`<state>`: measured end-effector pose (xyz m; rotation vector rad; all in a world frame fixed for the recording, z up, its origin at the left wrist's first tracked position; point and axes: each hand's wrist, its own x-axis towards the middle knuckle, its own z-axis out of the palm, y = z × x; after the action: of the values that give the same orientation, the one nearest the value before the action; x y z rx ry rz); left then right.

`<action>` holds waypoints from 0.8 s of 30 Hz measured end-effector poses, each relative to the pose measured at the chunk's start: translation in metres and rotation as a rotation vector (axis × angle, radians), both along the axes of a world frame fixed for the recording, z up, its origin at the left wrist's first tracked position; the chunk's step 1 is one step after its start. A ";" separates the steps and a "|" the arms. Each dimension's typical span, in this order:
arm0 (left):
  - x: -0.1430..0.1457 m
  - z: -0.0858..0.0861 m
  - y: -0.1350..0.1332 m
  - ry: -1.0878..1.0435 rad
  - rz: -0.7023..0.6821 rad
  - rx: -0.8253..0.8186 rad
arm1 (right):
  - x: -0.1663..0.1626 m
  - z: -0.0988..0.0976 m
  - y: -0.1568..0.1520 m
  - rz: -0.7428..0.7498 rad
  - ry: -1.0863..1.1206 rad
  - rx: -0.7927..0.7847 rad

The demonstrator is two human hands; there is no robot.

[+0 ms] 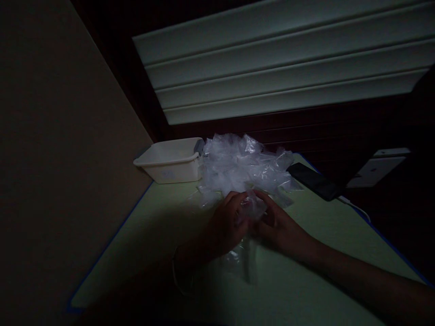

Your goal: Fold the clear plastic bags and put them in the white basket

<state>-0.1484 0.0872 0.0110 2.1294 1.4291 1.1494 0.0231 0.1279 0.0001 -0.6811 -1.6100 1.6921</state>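
In a dim room, my left hand [226,224] and my right hand [277,224] meet over a pale green table [322,253]. Both pinch one small clear plastic bag [253,206] between their fingertips. The bag hangs down between the hands, and its lower part [243,260] reaches the table. Just behind my fingers lies a heap of several more clear plastic bags [239,165], crumpled and piled loosely.
A white plastic tub [170,160] stands at the back left of the table, next to the heap. A dark phone [314,181] with a white cable lies at the back right. The table has a blue edge [108,244]. A wall is at left, window blinds behind.
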 end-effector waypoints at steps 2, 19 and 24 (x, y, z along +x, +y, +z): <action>-0.003 0.002 0.002 -0.009 0.019 0.018 | 0.003 0.001 0.005 -0.052 -0.106 0.016; -0.031 -0.020 0.026 -0.245 0.289 -0.232 | 0.015 0.001 0.039 -0.202 -0.057 -0.036; -0.027 -0.012 0.016 0.194 0.405 0.163 | 0.017 0.002 0.039 -0.170 -0.203 0.145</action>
<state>-0.1759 0.1030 -0.0014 2.1686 1.9869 1.2607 0.0401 0.1667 0.0016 -0.9129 -1.7413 1.4064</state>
